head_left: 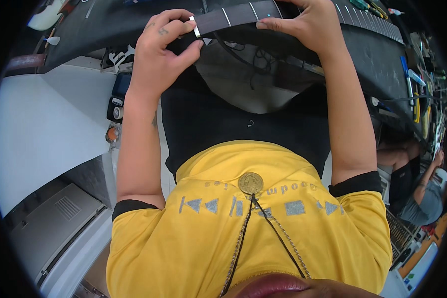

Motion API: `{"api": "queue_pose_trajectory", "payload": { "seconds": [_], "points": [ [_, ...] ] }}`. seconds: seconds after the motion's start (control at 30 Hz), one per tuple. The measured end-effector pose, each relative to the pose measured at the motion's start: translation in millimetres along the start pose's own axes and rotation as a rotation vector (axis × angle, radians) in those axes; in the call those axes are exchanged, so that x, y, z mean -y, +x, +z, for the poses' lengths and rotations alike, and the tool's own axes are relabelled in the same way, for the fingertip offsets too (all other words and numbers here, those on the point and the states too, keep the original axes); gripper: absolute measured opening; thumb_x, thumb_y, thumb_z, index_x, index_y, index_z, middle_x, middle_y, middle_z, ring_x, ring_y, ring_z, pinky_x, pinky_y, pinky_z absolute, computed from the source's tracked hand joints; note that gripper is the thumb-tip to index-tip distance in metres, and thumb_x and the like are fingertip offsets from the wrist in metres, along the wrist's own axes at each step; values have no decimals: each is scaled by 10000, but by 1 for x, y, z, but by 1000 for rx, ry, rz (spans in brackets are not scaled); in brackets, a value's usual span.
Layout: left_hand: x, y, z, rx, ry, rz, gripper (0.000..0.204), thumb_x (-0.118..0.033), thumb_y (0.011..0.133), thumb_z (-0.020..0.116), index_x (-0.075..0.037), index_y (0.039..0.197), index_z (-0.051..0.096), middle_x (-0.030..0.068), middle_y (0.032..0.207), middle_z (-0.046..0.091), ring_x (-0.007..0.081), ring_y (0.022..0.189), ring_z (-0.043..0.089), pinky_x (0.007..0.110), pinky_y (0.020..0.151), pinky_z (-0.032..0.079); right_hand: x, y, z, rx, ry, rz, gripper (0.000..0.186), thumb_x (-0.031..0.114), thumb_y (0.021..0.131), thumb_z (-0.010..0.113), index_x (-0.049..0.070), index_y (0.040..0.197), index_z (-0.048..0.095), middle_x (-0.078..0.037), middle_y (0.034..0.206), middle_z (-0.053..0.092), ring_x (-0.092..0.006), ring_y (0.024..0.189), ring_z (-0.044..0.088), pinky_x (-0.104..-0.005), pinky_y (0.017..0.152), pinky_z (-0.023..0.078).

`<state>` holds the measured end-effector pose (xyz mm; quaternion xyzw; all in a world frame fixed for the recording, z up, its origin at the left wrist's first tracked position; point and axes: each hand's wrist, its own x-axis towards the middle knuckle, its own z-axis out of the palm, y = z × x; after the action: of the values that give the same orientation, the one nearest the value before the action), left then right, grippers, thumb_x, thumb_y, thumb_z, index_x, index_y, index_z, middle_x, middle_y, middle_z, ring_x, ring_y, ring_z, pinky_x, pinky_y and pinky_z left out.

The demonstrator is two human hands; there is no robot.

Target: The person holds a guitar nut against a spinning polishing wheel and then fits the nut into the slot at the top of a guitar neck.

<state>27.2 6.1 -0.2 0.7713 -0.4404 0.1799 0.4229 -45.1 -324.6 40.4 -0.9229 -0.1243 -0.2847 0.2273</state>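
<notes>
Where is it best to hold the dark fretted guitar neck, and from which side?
Probably across the guitar neck, from its near long edge. It is long, narrow and lies flat on the bench. The right hand presses there; the left hand pinches a small white piece at its end.
</notes>
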Motion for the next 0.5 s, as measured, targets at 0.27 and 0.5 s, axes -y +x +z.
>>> {"api": "queue_pose_trajectory", "payload": {
  "seconds": [0.27,0.5],
  "points": [
    [6,-1,2,32,44,34,270,45,888,888,22,1142,797,110,1304,814,224,1173,758,340,1039,597,-6,-2,4,-34,-15,-17,642,459,642,1085,-7,1036,885,-162,1017,819,-372,1014,756,-452,918,607],
    [1,-5,2,18,42,-7,320,44,850,894,12,1156,807,108,1299,815,236,1177,765,349,1071,590,33,-18,-8,-214,-114,-192,639,464,839,980,43,1303,852,-192,1263,818,-378,1212,732,-478,1118,534]
  ]
}}
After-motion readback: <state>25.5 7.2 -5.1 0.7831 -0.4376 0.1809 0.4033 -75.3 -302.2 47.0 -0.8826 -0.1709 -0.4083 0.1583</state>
